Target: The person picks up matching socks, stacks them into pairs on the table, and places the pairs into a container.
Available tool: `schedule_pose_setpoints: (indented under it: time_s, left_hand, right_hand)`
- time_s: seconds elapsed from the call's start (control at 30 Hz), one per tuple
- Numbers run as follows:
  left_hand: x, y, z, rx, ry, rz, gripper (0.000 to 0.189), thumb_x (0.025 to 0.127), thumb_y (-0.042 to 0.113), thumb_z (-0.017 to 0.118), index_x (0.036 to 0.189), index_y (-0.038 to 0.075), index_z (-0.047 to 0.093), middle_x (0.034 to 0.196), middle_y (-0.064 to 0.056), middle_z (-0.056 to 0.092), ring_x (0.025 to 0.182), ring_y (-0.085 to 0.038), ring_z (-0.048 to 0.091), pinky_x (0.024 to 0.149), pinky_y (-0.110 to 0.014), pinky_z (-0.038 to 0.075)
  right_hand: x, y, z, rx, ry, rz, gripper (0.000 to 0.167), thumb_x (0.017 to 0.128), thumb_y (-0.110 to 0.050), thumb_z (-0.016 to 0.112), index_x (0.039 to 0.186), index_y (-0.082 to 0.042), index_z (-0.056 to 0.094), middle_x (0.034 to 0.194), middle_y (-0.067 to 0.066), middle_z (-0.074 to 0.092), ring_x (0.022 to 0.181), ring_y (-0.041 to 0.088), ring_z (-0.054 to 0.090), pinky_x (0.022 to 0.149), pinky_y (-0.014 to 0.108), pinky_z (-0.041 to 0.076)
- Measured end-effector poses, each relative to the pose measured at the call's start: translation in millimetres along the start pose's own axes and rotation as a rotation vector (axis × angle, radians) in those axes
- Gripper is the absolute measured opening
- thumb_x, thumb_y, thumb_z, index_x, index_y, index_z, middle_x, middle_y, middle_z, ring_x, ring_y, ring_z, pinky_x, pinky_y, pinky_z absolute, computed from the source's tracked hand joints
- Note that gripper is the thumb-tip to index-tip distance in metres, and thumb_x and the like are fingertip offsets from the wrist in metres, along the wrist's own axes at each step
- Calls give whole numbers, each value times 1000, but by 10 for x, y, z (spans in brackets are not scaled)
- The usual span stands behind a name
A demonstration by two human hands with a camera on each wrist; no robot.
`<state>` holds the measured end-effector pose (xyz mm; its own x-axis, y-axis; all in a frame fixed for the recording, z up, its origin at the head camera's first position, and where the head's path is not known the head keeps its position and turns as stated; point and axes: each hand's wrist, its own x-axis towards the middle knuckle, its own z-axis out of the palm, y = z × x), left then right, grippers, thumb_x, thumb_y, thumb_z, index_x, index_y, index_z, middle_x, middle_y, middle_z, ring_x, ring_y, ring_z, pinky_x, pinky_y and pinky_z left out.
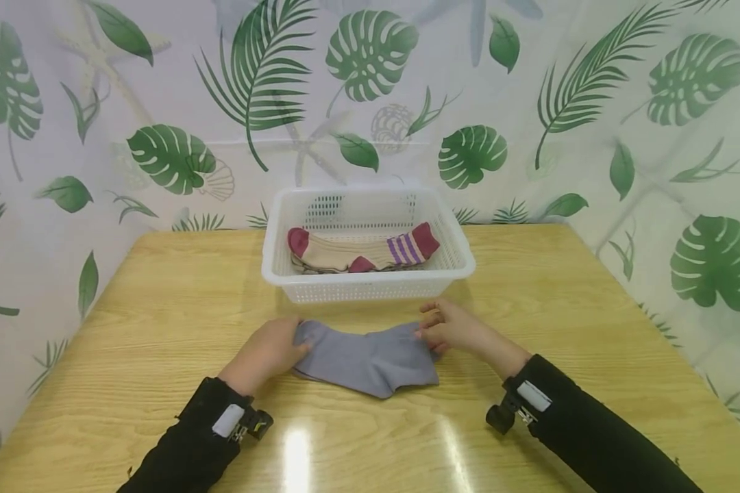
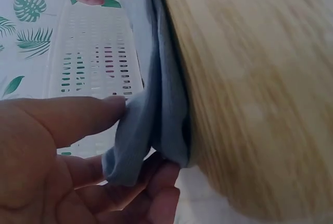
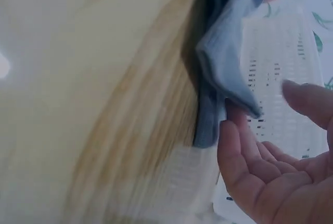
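Observation:
A pair of grey-blue socks (image 1: pixel 370 356), one layered over the other, lies on the wooden table in front of the basket. At their left end my left hand (image 1: pixel 274 346) pinches the fabric; in the left wrist view its thumb (image 2: pixel 99 112) presses on one side, with fingers behind the other. My right hand (image 1: pixel 453 329) is at the right end. In the right wrist view its thumb (image 3: pixel 307 99) stands well apart from the cloth, while the fingertips reach the edge between the two layers, the upper layer (image 3: pixel 229 73) lifted a little.
Just behind the socks stands a white perforated basket (image 1: pixel 370 287). Inside lies a beige sock (image 1: pixel 345 253) with maroon heel and toe and purple stripes, over other fabric. A leaf-patterned cloth (image 1: pixel 370 116) hangs behind the table (image 1: pixel 179 294).

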<state>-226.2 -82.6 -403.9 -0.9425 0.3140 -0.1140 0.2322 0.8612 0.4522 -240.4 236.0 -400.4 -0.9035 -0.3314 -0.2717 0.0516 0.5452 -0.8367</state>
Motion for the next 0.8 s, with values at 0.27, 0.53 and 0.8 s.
schedule_pose_setpoints:
  time_s: [0.27,0.53,0.8]
  left_hand:
    - [8,23,-4,29,25,0,34,79,11,78,105,-1,61,98,-14,65,92,-30,62,83,-45,50]
    - [-5,25,6,92,69,32,31,76,21,82,91,4,60,79,-5,58,74,-23,57,67,-40,49]
    - [-84,62,-49,24,129,40,16,90,18,69,86,6,60,73,-3,54,67,-18,52,59,-33,42]
  right_hand:
    - [22,-149,-46,-76,104,-126,35,89,4,58,121,11,46,92,16,62,75,19,59,65,32,51]
    - [89,-121,88,-615,181,-94,25,87,-22,71,83,0,60,72,5,58,65,18,55,58,29,46]
    - [-53,-121,151,-601,120,-76,24,85,-16,71,72,-9,52,66,0,49,60,14,47,53,27,39]
